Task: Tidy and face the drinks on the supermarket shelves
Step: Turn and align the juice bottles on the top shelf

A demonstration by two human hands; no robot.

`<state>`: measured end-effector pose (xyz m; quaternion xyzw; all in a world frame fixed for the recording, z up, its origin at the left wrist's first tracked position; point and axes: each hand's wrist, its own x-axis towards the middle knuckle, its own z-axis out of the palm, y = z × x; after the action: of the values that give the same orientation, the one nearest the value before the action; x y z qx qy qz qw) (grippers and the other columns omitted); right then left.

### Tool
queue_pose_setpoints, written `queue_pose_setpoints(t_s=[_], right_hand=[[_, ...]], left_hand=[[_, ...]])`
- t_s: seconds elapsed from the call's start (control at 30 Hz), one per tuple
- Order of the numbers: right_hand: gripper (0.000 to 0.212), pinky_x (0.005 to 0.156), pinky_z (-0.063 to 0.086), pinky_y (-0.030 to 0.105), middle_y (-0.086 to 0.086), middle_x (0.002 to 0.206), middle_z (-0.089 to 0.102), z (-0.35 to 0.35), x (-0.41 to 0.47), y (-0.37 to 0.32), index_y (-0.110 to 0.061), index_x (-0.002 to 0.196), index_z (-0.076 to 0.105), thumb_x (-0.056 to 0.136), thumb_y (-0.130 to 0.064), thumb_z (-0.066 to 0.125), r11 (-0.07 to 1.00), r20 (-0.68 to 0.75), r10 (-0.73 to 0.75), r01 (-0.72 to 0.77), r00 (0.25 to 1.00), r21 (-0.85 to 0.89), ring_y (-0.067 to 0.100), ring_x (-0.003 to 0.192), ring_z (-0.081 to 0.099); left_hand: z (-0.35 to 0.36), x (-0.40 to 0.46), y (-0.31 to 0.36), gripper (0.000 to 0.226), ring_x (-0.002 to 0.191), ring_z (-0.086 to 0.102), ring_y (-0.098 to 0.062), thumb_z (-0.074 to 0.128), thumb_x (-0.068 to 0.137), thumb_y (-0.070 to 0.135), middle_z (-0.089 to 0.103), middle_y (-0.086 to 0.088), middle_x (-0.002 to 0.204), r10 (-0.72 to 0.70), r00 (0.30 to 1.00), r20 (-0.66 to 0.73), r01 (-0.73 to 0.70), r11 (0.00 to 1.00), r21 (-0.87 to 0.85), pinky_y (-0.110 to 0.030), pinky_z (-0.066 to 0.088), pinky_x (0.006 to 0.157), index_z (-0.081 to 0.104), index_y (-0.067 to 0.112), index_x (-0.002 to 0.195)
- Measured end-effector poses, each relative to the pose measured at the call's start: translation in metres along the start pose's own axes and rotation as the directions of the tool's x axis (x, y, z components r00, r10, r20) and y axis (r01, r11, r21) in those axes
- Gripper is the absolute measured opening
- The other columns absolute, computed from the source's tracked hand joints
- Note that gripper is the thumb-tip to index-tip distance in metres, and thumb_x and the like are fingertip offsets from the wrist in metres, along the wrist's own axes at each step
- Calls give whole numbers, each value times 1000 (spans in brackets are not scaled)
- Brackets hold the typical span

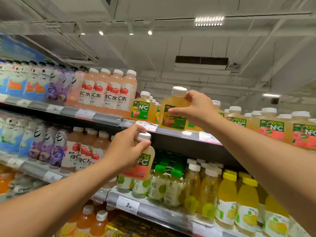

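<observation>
- The right hand (193, 109) has its grip closed on a green-labelled juice bottle (174, 110), thumb on the label and fingers up by the white cap, at the front edge of the top shelf (179, 134).
- The left hand (125, 149) is wrapped round the neck of a pink-labelled NFC bottle (144, 159) (held in the air, tilted), lower and to the left, in front of the green-capped bottles (159, 183) on the shelf below.

Clear, shiny plastic juice bottle with a green paper-like label (172, 115) and a smooth white plastic cap. Same shiny plastic on the pale juice bottle with a pink label (145, 161). Smooth grey shelf edge strip (107, 119), glossy white paper price tag (127, 205).
</observation>
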<state>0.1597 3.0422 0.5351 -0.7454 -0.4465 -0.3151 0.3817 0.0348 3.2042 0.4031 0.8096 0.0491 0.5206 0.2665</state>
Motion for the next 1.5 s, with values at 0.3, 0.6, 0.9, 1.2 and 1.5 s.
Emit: queue_pose_setpoints(t_s=[0.3,0.6,0.9,1.2,1.5], right_hand=[[56,65,56,36,6,91,69,58,55,-31,-13,96,60,63,-51,86,940,-12,219,-215,976,-267,25,77,66],[49,56,48,32,8,66,63,72,71,-28,-4,82,62,71,-46,83,897,-24,355,-348,934,-272,23,54,57],[45,42,40,22,6,56,56,91,80,-26,-8,69,51,89,-45,66,817,-54,438,-423,897,-393,18,38,55],[61,56,54,33,11,104,62,102,62,-19,-4,113,49,73,-33,85,850,-13,331,-304,943,-430,29,81,68],[91,110,34,41,13,162,7,115,43,-16,-8,154,9,89,-30,69,876,-6,257,-235,966,-421,32,143,28]], left_hand=[[-36,28,-60,21,84,60,-2,66,88,37,62,13,97,32,998,45,-29,997,-75,-24,48,68,55,36,106],[-37,41,-66,24,92,60,-7,65,89,39,62,7,106,61,992,113,-43,987,-152,-29,52,77,54,35,110],[-38,36,-63,20,77,62,5,65,88,40,61,14,95,67,991,115,-42,978,-206,-15,49,62,53,40,105],[-40,39,-57,24,88,65,-8,67,88,37,66,6,103,52,987,149,-18,976,-217,-35,55,80,55,35,108],[-28,40,-57,22,86,63,-7,67,88,36,61,8,102,58,991,124,-28,973,-230,-25,51,71,52,40,104]])
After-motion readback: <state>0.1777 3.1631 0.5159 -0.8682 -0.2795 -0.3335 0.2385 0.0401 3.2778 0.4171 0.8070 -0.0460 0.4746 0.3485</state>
